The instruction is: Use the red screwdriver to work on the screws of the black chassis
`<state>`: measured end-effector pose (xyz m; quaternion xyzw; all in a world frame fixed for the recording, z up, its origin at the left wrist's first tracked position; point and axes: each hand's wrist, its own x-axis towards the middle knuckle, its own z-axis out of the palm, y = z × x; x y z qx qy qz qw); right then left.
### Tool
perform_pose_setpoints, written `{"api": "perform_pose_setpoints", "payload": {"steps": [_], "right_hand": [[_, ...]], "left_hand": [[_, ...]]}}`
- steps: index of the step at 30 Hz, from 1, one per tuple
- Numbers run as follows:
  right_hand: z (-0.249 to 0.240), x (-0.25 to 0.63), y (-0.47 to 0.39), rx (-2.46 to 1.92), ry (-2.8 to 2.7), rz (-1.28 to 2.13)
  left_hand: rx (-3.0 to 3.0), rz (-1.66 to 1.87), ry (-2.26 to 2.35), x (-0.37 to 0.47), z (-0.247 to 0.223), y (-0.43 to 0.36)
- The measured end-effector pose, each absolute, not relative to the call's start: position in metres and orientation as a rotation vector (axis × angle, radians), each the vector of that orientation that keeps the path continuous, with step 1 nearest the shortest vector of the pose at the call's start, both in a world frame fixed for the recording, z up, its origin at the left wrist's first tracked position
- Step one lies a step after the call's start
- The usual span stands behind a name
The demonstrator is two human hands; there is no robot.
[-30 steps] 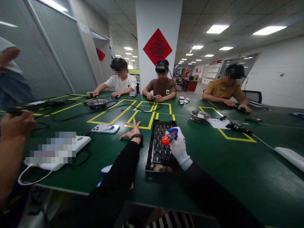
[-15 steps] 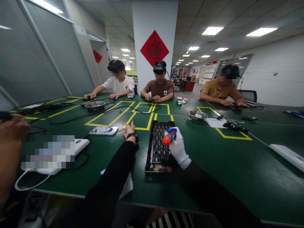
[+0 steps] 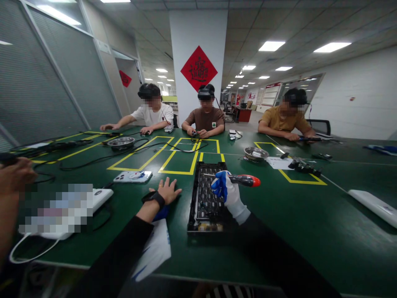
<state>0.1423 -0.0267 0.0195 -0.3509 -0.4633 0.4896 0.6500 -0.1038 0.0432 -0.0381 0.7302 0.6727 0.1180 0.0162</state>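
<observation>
My right hand [image 3: 228, 192], in a white glove with blue fingertips, grips a screwdriver [image 3: 245, 180] with a black and red handle. Its thin shaft points left over a black rectangular casing [image 3: 192, 207]. Rows of small shiny shapes fill this casing, which lies flat on the green table [image 3: 279, 231]. Bare and wearing a black watch, my left hand [image 3: 167, 191] has its fingers spread just left of the casing. Partly under its wrist is something blue, and a white cloth-like item with blue marks [image 3: 156, 244] lies nearer the edge; it may be a glove.
A phone [image 3: 132, 176] lies beyond my left hand; a white device [image 3: 104, 199] with cables is at left. Metal bowls [image 3: 120, 143] stand farther back. Black parts [image 3: 305, 167] lie on the right. Three people sit opposite, and another person's hand [image 3: 17, 174] shows at left.
My left hand has moved back toward me and right, beside the casing. The screwdriver has turned in my right hand, from its handle end facing me to lying sideways, handle pointing right.
</observation>
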Motion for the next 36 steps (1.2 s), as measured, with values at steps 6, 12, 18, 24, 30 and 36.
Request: {"api": "perform_pose_setpoints", "payload": {"steps": [6, 12, 18, 24, 30, 36], "right_hand": [[0.020, 0.145, -0.023, -0.798, -0.944, 1.187], [0.021, 0.143, -0.026, -0.816, -0.983, 1.160], [0.022, 0.143, -0.030, -0.754, -0.993, 1.206], [0.016, 0.145, -0.029, -0.806, -0.957, 1.274], [0.016, 0.144, -0.029, -0.828, -1.001, 1.200], [0.019, 0.143, -0.029, -0.861, -1.016, 1.217]], "left_hand": [[2.338, 0.369, 2.024, -0.087, -0.050, 0.018], [2.347, 0.465, 2.036, -0.065, -0.047, 0.030], [2.317, 0.485, 2.035, -0.054, -0.048, 0.036], [2.309, 0.586, 2.012, -0.053, -0.049, 0.040], [2.348, 0.615, 1.967, -0.055, -0.045, 0.039], [2.350, 0.676, 1.940, -0.055, -0.041, 0.037]]}}
